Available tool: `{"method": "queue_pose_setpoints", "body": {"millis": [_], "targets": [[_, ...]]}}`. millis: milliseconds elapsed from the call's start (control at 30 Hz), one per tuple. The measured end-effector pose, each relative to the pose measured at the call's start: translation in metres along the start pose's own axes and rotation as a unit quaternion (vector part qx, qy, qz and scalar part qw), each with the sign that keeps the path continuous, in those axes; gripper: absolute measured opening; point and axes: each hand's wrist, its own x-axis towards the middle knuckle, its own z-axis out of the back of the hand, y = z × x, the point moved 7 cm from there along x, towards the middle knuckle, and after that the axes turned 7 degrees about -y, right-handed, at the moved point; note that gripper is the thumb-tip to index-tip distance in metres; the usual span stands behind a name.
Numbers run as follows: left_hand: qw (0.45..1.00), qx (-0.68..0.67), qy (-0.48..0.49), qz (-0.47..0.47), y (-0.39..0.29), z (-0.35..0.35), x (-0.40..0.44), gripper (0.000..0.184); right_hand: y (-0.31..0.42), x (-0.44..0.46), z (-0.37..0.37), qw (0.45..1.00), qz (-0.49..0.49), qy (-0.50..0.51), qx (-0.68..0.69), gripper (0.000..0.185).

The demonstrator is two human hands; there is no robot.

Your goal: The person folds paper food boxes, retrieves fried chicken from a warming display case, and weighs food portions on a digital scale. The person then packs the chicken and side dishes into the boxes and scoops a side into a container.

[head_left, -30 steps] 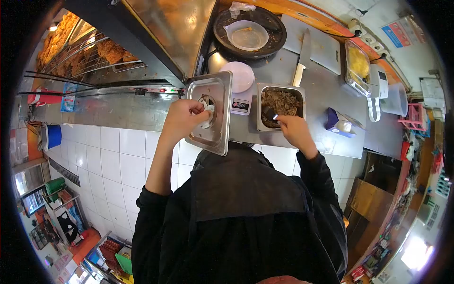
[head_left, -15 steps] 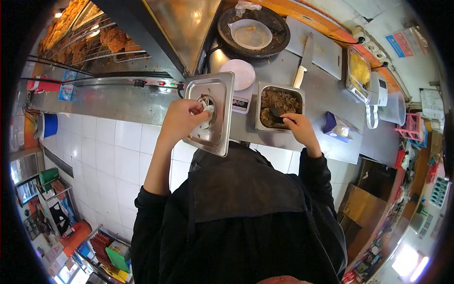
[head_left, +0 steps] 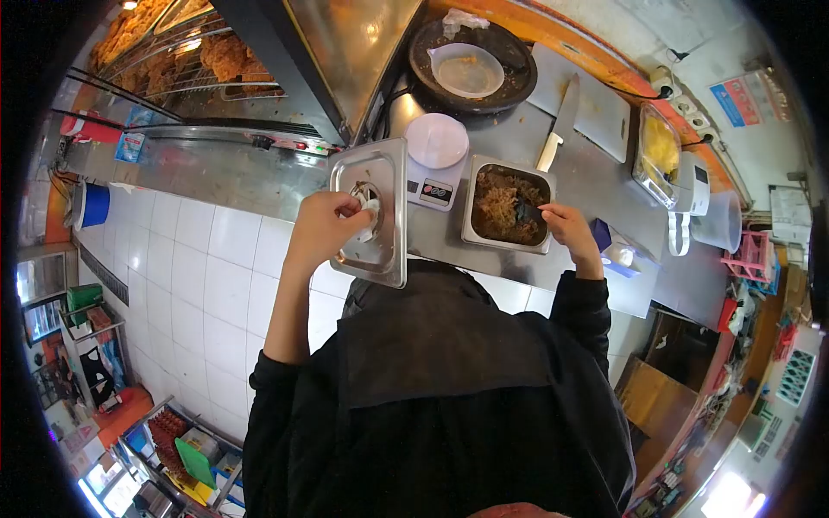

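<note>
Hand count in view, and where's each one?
2. Left hand: at the middle of the metal lid, pinching white material there. Right hand: at the food container's right edge, holding a dark utensil. Background too small to rule out others.

1. Spreads as a steel counter (head_left: 596, 203) beneath the food pan (head_left: 467, 226).
2. Bears a scale (head_left: 432, 192) just left of the food pan.
3. Carries a knife (head_left: 547, 154) and dark round dish (head_left: 471, 105) behind it.
4. Holds a box (head_left: 623, 264) to its right.

Fried food (head_left: 229, 56), perhaps chicken, lies on racks (head_left: 184, 85).
</note>
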Motion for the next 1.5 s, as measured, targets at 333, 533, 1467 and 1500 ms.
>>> {"method": "queue_pose_setpoints", "body": {"millis": [333, 533, 1467, 1500], "targets": [[0.998, -0.043, -0.01, 0.054, 0.013, 0.01, -0.008, 0.023, -0.018, 0.005, 0.013, 0.996, -0.04, 0.02, 0.082, 0.021], [0.996, -0.045, -0.013, 0.076, 0.019, 0.018, -0.012, 0.025, -0.014, -0.001, 0.013, 0.997, -0.022, 0.018, 0.076, 0.021], [0.989, -0.075, -0.045, 0.12, 0.043, 0.026, -0.031, 0.023, -0.005, 0.0, 0.032, 0.993, 0.043, 0.025, 0.11, 0.022], [0.989, -0.075, -0.046, 0.121, 0.043, 0.026, -0.031, 0.023, -0.009, 0.004, 0.027, 0.993, 0.043, 0.026, 0.109, 0.022]]}}
